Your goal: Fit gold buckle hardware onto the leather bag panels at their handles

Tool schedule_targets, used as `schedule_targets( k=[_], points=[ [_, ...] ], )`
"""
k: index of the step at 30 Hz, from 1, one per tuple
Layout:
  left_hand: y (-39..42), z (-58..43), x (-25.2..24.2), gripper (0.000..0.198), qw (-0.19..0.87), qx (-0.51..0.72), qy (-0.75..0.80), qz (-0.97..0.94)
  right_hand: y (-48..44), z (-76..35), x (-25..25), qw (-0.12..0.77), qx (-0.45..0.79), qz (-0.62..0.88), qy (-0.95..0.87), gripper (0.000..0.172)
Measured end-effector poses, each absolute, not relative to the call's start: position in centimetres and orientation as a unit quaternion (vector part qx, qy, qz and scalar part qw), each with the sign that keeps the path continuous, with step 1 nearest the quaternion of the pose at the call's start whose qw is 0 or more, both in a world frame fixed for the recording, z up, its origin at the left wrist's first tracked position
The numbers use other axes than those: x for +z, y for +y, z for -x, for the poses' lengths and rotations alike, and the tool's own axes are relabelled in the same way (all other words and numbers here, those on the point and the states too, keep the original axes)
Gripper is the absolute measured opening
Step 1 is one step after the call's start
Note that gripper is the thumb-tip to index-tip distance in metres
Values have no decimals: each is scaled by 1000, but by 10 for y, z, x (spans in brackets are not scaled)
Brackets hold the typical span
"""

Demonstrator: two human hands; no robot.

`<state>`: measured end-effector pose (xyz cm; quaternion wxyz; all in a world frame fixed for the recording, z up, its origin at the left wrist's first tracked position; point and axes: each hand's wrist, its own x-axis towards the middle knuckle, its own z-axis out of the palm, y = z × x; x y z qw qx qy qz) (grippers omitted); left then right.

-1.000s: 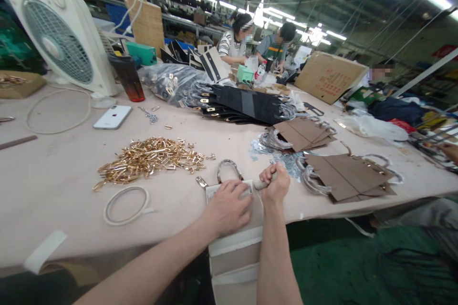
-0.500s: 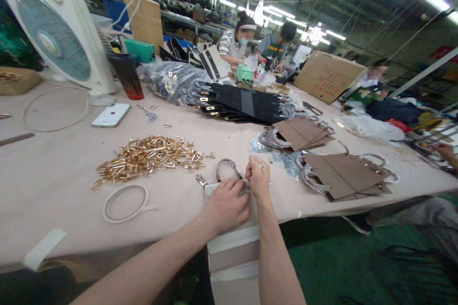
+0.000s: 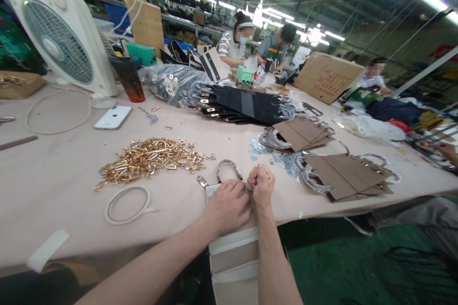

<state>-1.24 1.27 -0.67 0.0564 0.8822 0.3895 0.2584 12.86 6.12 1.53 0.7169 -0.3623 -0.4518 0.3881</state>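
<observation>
A beige bag panel (image 3: pixel 232 252) hangs over the near table edge, with a wrapped handle loop (image 3: pixel 226 167) at its top. My left hand (image 3: pixel 229 205) lies on the panel's top edge, fingers curled against it. My right hand (image 3: pixel 261 185) is beside it, fingers pinched together at the same top edge on something too small to name. A heap of gold metal fittings (image 3: pixel 150 157) lies to the left of my hands.
A tape ring (image 3: pixel 127 205) and a white phone (image 3: pixel 112 116) lie on the table (image 3: pixel 57 176). Brown panels (image 3: pixel 343 174) with handles sit right, black panels (image 3: pixel 246 102) behind. A fan (image 3: pixel 60 33) and dark cup (image 3: pixel 127 76) stand far left. Other people work at the far end.
One second ago my right hand was a fist around a pale handle-like object right of the panel. It has moved left to the panel's top edge and now pinches there. My left hand stayed.
</observation>
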Motion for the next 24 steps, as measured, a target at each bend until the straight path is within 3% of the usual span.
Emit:
schedule_targets(
  k=[3, 9, 15, 20, 24],
  points=[
    [13, 12, -7, 27, 55, 259, 390, -882, 63, -127, 8, 677, 404, 405, -463, 44],
    [12, 14, -5, 27, 57, 263, 388, -881, 56, -126, 29, 766, 333, 306, -456, 41],
    [12, 13, -9, 27, 59, 289, 380, -877, 61, -133, -4, 701, 399, 399, -436, 44],
    [5, 19, -12, 37, 31, 341, 433, -834, 59, -142, -14, 774, 417, 339, -336, 43],
    [1, 32, -14, 33, 62, 357, 487, -795, 57, -149, -7, 796, 446, 306, -272, 43]
  ],
)
